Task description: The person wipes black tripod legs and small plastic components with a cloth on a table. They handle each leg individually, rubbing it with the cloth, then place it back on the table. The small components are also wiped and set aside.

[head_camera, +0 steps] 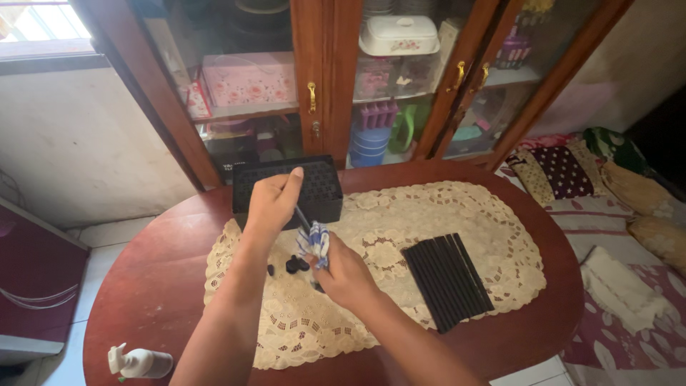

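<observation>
- Blue-and-white cloth (pixel 315 241) is bunched in the right hand (pixel 341 275), fingers clenched around it, above the lace mat (pixel 400 214).
- The left hand (pixel 270 204) pinches a thin dark rod (pixel 301 216) whose lower end meets the cloth.
- Small black pieces (pixel 294 265) lie on the mat just beside the hands.
- A black slotted box (pixel 321 187) stands behind; a row of black rods (pixel 447 280) lies to the right.
- A white spray bottle (pixel 139 362) rests on the wooden table (pixel 153 286), near its front edge.
</observation>
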